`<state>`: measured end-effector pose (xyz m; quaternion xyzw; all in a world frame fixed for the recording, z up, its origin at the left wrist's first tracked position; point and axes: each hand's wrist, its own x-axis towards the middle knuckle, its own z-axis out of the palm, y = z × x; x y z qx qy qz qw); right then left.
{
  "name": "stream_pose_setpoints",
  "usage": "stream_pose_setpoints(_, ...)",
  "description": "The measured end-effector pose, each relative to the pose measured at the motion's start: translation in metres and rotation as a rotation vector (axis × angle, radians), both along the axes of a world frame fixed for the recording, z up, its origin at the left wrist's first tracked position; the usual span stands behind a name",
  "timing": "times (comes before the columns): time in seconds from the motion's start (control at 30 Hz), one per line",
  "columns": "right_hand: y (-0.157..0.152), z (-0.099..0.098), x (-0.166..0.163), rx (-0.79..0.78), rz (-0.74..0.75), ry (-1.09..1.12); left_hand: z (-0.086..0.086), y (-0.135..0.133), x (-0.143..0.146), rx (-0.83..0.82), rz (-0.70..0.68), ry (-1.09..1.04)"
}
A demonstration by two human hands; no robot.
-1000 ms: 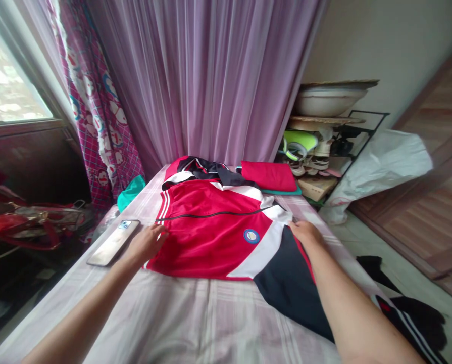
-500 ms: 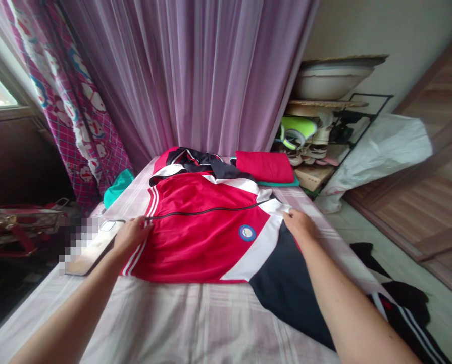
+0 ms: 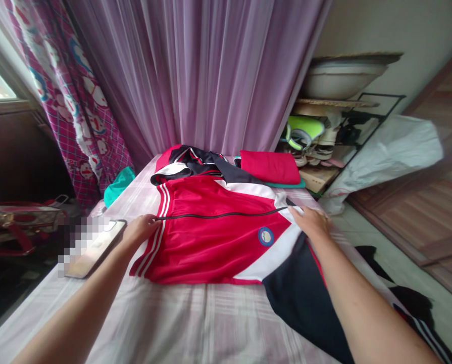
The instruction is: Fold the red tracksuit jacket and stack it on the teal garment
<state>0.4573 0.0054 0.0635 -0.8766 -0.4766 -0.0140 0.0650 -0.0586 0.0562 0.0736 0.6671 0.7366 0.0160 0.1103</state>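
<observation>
A red, white and black zip jacket (image 3: 210,242) lies spread on the bed (image 3: 172,323), its striped hem to the left and a round badge on the chest. My left hand (image 3: 142,227) pinches the hem at the bottom end of the dark zip. At the collar end, my right hand (image 3: 311,220) has its fingers closed on the white cloth near the zip's top. One dark sleeve stretches toward me under my right forearm; the other part lies bunched at the back. A phone (image 3: 100,247) rests on the bed beside my left wrist, partly blurred out.
A folded red garment (image 3: 269,167) on a teal one sits at the back right. Teal cloth (image 3: 119,186) lies at the left edge. Purple curtains (image 3: 210,76) hang behind. To the right stand a shoe rack (image 3: 316,174) and a white plastic bag (image 3: 392,151); dark clothes (image 3: 411,303) are lower right.
The jacket has shifted right across the bed with both hands still on it. The zip line looks straighter, and the hem has moved away from the phone. The view has turned slightly.
</observation>
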Motion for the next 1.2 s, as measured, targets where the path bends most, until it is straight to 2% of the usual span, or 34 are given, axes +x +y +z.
stream_pose_setpoints(0.13,0.010,-0.001,0.007,0.026,0.063,-0.088,-0.005,0.005,0.000,0.041,0.027,-0.056)
stream_pose_setpoints(0.3,0.008,-0.013,0.025,-0.025,-0.161,0.001,-0.005,0.008,0.003,0.021,0.075,-0.122)
stream_pose_setpoints(0.47,0.015,-0.018,0.036,-0.005,-0.152,0.012,-0.001,0.017,0.012,-0.005,0.054,-0.083)
stream_pose_setpoints(0.53,0.024,-0.016,0.038,0.040,-0.097,-0.015,-0.003,0.023,0.013,-0.022,0.052,-0.090)
stream_pose_setpoints(0.7,0.059,-0.004,0.039,0.102,0.167,-0.044,-0.012,0.049,0.008,0.040,0.099,-0.184)
stream_pose_setpoints(0.83,0.092,-0.001,0.040,0.032,0.265,-0.007,-0.017,0.078,0.011,0.170,0.135,-0.357)
stream_pose_setpoints(0.97,0.115,-0.007,0.045,-0.082,0.336,0.020,-0.012,0.104,0.027,0.217,0.117,-0.516)
stream_pose_setpoints(1.1,0.125,-0.006,0.048,-0.197,0.483,-0.036,-0.008,0.119,0.037,0.236,0.173,-0.373)
stream_pose_setpoints(1.17,0.126,-0.002,0.048,-0.190,0.539,-0.041,-0.008,0.126,0.032,0.260,0.189,-0.327)
stream_pose_setpoints(1.2,0.125,0.000,0.047,-0.168,0.522,-0.035,-0.009,0.129,0.026,0.285,0.197,-0.317)
